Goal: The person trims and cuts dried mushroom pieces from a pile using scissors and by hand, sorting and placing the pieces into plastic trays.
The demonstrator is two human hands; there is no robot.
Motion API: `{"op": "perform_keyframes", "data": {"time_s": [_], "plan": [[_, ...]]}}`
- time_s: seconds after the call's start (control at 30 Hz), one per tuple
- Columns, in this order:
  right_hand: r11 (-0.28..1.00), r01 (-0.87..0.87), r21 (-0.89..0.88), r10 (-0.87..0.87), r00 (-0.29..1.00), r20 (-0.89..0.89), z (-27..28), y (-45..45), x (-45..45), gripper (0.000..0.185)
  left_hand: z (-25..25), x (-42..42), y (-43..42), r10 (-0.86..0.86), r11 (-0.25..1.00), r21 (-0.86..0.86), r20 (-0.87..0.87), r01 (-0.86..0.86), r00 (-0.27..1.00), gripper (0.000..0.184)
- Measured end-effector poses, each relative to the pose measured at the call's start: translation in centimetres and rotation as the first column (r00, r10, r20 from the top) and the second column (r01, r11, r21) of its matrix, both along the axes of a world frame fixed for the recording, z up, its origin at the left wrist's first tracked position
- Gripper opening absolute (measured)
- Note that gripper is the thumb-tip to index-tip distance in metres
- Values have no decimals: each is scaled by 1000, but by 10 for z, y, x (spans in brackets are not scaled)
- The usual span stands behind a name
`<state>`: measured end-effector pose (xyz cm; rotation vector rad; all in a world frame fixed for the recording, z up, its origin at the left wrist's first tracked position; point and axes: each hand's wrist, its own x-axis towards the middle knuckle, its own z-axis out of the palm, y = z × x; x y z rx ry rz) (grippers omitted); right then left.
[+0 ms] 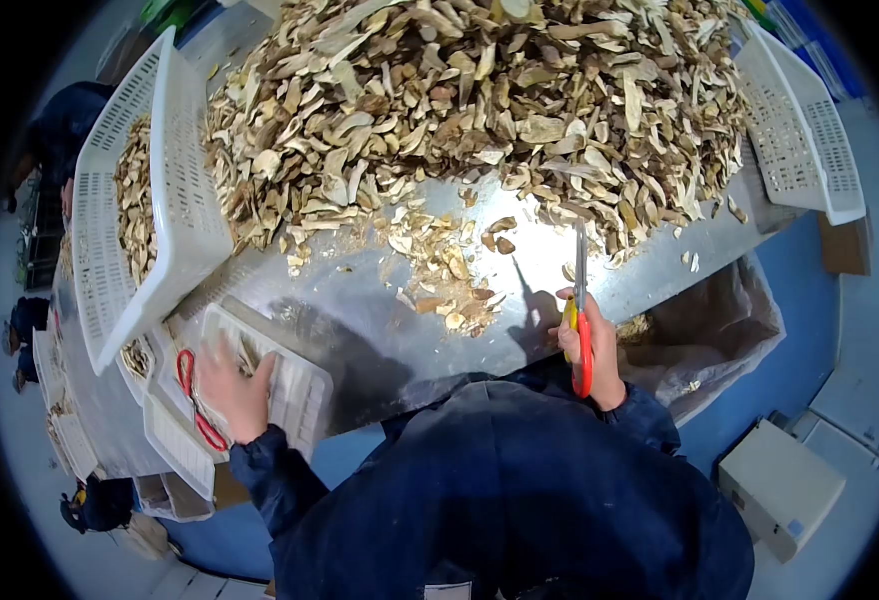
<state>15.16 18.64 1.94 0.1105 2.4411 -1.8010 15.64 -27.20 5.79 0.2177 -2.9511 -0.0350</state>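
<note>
My right hand grips scissors with red and yellow handles, their blades pointing away from me over the metal table. My left hand, slightly blurred, is spread above a small white basket with a few pieces inside. Just left of that hand lies a second pair of scissors with red handles. A large heap of dried mushroom slices covers the far side of the table. Loose slices and crumbs are scattered between the heap and me.
A tall white basket with slices stands at the left, another basket at the right. Below the table edge is a plastic-lined bin. A white box sits at lower right. Other people are at the far left.
</note>
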Motion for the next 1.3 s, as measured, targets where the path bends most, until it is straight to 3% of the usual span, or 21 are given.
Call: {"op": "perform_keyframes", "data": {"time_s": [0.03, 0.1, 0.2, 0.23, 0.3, 0.4, 0.5, 0.8, 0.87, 0.9, 0.93, 1.03, 1.1, 1.17, 1.2, 1.3], "plan": [[1000, 18, -10, -18, 999, 33, 0, 0, 1, 48, 4, -14, 22, -46, 998, 35, -26, 47, 999, 59], [998, 50, -28, -47, 994, 99, 1, 1, 4, 60, -2, -51, 73, -154, 831, 548, 64, 94, 986, 59], [996, 59, -71, -50, 992, 115, 1, 3, 6, 61, -7, -92, 171, -529, 594, 731, 40, 336, 848, 48], [995, 70, -66, -66, 996, 67, 0, 2, 6, 54, -9, -105, 199, -640, 487, 781, 15, 390, 768, 45], [994, 98, -54, -99, 995, -28, -1, 3, 8, 42, -18, -127, 239, -732, 453, 715, -43, 532, 680, 47], [990, 128, -62, -131, 990, -50, -6, 9, 15, 42, -30, -140, 270, -720, 609, 544, 73, 577, 691, 44], [984, 152, -93, -159, 984, -81, -8, 14, 19, 43, -34, -146, 281, -715, 663, 529, 236, 529, 658, 37], [943, 232, -238, -237, 971, 9, -17, 22, 23, 48, -62, -157, 269, -762, 549, 631, 108, 549, 638, 35], [951, 213, -226, -210, 977, 40, -15, 24, 24, 54, -42, -165, 264, -711, 435, 901, 340, 4, 615, 29], [954, 202, -222, -194, 979, 55, -14, 25, 23, 57, -35, -169, 259, -704, 336, 895, 445, -293, 554, 27], [955, 198, -220, -192, 980, 52, -15, 25, 23, 57, -44, -169, 250, -732, 86, 900, 348, -426, 586, 26], [951, 207, -230, -205, 978, 34, -16, 26, 24, 53, -40, -164, 233, -697, -431, 648, 203, -628, 688, 33], [938, 229, -260, -233, 972, 14, -16, 24, 23, 44, -38, -159, 231, -683, -630, 450, 67, -633, 727, 29], [936, 236, -260, -244, 970, 2, -17, 23, 22, 44, -36, -154, 234, -631, -766, 206, -60, -609, 774, 26], [935, 244, -257, -253, 967, -2, -17, 23, 23, 43, -28, -151, 241, -556, -801, 213, 84, -560, 827, 17], [939, 237, -248, -245, 969, -2, -16, 28, 22, 42, -49, -168, 257, -623, -781, -68, 14, -621, 782, 10]]}}
